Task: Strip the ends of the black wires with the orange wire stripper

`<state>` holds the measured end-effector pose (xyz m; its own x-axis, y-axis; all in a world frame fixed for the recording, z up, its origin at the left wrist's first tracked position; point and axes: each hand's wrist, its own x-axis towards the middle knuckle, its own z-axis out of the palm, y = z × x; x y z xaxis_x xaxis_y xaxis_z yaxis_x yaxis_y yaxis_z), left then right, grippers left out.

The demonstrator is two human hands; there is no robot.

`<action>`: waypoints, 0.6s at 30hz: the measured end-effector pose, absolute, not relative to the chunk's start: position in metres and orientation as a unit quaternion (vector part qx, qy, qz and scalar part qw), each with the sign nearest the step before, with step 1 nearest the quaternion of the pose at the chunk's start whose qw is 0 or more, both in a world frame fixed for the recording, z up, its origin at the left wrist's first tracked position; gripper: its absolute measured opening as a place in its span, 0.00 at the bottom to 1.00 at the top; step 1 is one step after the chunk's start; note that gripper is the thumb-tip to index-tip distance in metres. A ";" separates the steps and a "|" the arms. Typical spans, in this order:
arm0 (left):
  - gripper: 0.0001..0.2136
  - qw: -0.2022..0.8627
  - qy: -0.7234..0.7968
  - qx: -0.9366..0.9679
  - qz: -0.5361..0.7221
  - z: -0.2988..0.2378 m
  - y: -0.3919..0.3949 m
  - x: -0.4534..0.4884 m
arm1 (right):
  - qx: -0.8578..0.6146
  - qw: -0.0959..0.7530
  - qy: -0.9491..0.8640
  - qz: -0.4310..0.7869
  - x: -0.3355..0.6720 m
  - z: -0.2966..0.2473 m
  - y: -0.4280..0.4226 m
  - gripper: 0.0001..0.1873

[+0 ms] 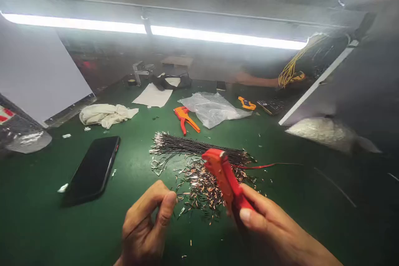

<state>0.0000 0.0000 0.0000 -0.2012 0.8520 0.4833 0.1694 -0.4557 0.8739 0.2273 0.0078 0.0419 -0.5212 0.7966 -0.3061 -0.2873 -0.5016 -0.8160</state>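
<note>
My right hand [264,220] is wrapped round the handles of red wire strippers [222,174], their head pointing up and to the left. The fingers of my left hand [148,220] are pinched on a short wire [183,193], whose bared end sticks out to the right, apart from the strippers' jaws. Beneath and behind the tool lies a pile of cut wire scraps [204,191], with copper and dark insulation mixed. Beyond it stretches a bundle of black wires [190,144], light-coloured at its left end.
A black phone [93,170] lies left, near a white cloth [107,115]. Further back are a second red-orange stripper [186,119], a clear plastic bag [215,108], white paper [152,94] and an orange tool [247,103]. Another person's arm [258,80] shows across the table.
</note>
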 end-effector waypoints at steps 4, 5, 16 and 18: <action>0.13 0.271 0.438 0.602 0.610 -0.007 -0.001 -0.001 | -0.398 0.345 -0.332 0.783 0.213 0.027 0.004 0.24; 0.13 0.271 0.433 0.610 0.606 -0.008 -0.002 -0.001 | -0.389 0.339 -0.326 0.792 0.210 0.024 0.003 0.23; 0.15 0.305 0.427 0.662 0.535 -0.008 -0.006 0.004 | -0.298 0.380 -0.397 0.781 0.189 0.022 -0.003 0.29; 0.15 0.304 0.434 0.668 0.522 -0.009 -0.005 0.002 | -0.286 0.368 -0.397 0.790 0.188 0.023 -0.004 0.31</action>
<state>0.0021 -0.0045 -0.0086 0.0780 0.8974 0.4343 0.2628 -0.4387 0.8593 0.1875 -0.0044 0.0227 -0.5651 0.8095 -0.1596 -0.3546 -0.4129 -0.8389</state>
